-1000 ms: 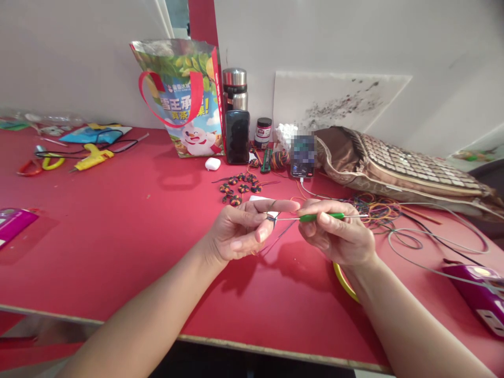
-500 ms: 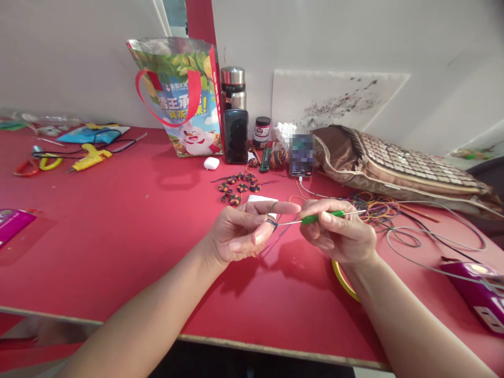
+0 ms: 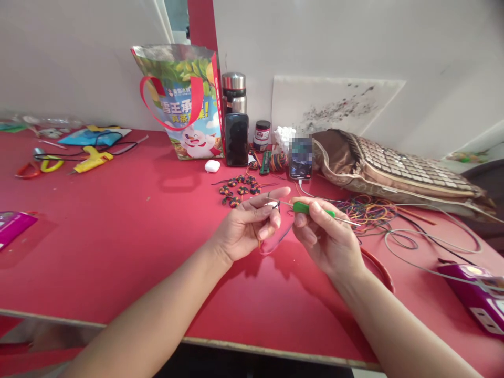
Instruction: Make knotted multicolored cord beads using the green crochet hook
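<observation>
My right hand [image 3: 328, 236] is closed around the green grip of a crochet hook [image 3: 302, 208], its thin metal tip pointing left. My left hand [image 3: 252, 223] pinches dark yarn [image 3: 277, 206] between thumb and fingers, with the index finger stretched out and a strand over it. The hook's tip reaches the yarn at the left fingertips; whether it is through a loop is too small to tell. A multicoloured strand [image 3: 271, 252] hangs in a curve below the left hand. Behind the hands lie several small knotted yarn pieces [image 3: 243, 190] in dark and orange colours.
A printed bag [image 3: 192, 142], a steel flask [image 3: 235, 86], a dark phone [image 3: 237, 139] and a charging phone [image 3: 301, 163] stand at the back. Tangled yarn [image 3: 366, 210] and a cable lie right, near a purple power strip [image 3: 478, 294]. A yellow glue gun [image 3: 93, 159] lies left.
The hook has tilted, its tip now higher and its rear end lower. Both hands have shifted slightly, the right one leftward. A red handle shows beside the right wrist where a yellow one showed before.
</observation>
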`<state>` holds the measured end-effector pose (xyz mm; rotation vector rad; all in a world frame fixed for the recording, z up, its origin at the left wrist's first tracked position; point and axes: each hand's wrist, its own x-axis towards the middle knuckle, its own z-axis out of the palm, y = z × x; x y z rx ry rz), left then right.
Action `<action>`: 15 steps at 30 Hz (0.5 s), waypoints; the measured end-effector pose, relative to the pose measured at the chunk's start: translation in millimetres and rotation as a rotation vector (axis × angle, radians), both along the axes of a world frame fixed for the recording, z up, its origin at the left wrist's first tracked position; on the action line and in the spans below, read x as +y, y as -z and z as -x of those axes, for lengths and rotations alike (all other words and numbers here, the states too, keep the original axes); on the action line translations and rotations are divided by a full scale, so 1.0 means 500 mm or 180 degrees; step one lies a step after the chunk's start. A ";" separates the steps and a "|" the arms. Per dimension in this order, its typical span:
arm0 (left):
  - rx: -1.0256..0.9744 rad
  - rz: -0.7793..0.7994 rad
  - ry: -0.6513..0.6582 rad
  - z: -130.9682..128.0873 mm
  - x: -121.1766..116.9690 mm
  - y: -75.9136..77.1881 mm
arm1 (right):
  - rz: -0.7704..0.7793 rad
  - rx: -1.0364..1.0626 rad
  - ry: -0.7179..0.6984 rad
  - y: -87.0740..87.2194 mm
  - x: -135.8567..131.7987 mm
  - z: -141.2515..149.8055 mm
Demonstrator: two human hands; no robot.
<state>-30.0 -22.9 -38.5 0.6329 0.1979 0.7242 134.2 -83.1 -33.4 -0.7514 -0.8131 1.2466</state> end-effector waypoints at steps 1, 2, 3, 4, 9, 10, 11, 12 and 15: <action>0.0055 -0.0024 -0.0076 0.001 0.001 0.000 | 0.0030 -0.0027 0.0033 -0.003 -0.001 0.001; 0.0110 -0.0049 -0.0118 0.001 0.001 -0.001 | 0.0052 -0.0061 0.0025 -0.006 -0.001 0.001; 0.0159 -0.0082 -0.0125 0.002 0.001 -0.003 | 0.0066 -0.0096 -0.0005 -0.009 -0.002 -0.002; 0.0196 -0.0130 -0.0100 0.003 0.001 -0.006 | 0.0076 -0.0132 -0.0045 -0.012 -0.003 -0.006; 0.0362 -0.0389 0.0196 0.003 -0.007 -0.020 | 0.0145 -0.0197 -0.0153 -0.007 -0.010 -0.027; 0.0412 -0.0414 0.0214 0.002 -0.008 -0.021 | 0.0154 -0.0172 -0.0133 -0.002 -0.012 -0.028; 0.0459 -0.0436 0.0217 0.001 -0.009 -0.021 | 0.0161 -0.0130 -0.0088 0.004 -0.014 -0.028; 0.0485 -0.0456 0.0219 0.000 -0.009 -0.020 | 0.0163 -0.0078 -0.0019 0.009 -0.016 -0.027; 0.0480 -0.0505 0.0302 -0.004 -0.009 -0.015 | 0.0131 0.0026 0.0202 0.018 -0.020 -0.022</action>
